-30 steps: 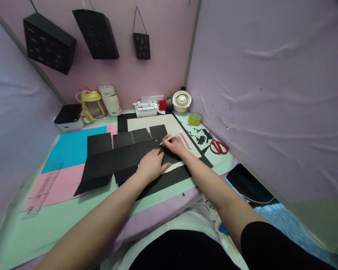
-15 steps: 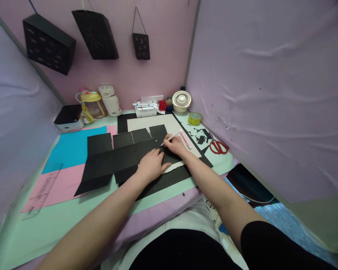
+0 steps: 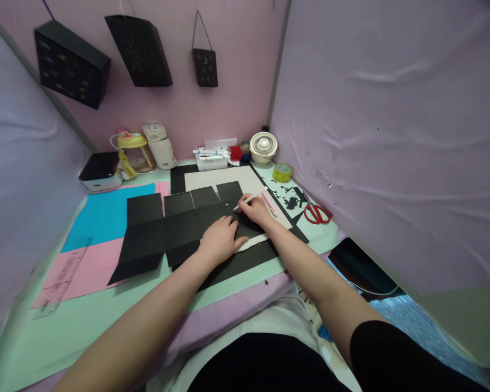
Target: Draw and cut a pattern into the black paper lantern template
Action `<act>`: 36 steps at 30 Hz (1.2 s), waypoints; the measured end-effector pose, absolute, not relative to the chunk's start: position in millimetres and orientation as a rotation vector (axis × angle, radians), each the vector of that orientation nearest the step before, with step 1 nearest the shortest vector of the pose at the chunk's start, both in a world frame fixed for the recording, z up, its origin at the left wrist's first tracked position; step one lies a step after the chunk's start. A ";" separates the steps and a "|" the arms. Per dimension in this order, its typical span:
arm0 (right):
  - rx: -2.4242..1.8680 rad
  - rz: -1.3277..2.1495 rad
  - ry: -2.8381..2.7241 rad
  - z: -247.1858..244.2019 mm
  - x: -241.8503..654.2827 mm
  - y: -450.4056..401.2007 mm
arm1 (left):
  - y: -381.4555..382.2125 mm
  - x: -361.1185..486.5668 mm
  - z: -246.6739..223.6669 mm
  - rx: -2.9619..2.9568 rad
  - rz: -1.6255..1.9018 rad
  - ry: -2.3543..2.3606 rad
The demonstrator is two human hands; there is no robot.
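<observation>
A cut and creased sheet of black card [image 3: 183,226], with several flaps, lies across the table. My left hand [image 3: 220,238] rests flat on the card, its fingers stretched out and the thumb apart. Just beyond it, my right hand [image 3: 253,208] pinches a slim white pen-like tool [image 3: 256,196], tilted with its tip down at the card; whether it is a pen or a craft knife I cannot tell. A tiny pale star-shaped spot [image 3: 227,204] shows left of the tip. Close by my right hand lies a slim pink pen-like tool [image 3: 270,206].
Red-handled scissors [image 3: 317,214], black paper scraps [image 3: 292,203] and yellow-green tape [image 3: 282,172] lie right. A white board [image 3: 245,174] is under the card. Left are blue paper [image 3: 106,212], pink paper [image 3: 93,267] and a clear ruler [image 3: 63,277]. Bottles, a pen box [image 3: 212,162] and a bowl [image 3: 263,147] stand behind.
The top end of the white tool has swung slightly to the right in my right hand. My left hand and the card stay where they were.
</observation>
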State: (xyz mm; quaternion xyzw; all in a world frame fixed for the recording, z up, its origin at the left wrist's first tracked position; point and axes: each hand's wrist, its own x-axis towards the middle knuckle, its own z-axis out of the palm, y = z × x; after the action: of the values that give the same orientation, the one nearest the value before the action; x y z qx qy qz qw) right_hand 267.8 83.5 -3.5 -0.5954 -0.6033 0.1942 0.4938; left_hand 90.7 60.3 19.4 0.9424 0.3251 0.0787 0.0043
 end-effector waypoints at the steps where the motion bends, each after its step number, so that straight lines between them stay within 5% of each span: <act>1: -1.446 0.476 -1.464 -3.4 267.9 83.4 | 60.5 90.7 19.4 2.954 0.247 1.016; 36: -1.456 0.427 -1.540 -8.7 267.6 87.0 | 59.7 91.2 19.7 2.937 0.229 1.037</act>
State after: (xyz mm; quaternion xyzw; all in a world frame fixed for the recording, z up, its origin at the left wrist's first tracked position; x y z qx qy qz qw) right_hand 267.6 87.0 -8.7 -0.5942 -0.6286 0.1745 0.4704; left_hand 91.2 59.7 19.7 0.9404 0.3320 0.0733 0.0095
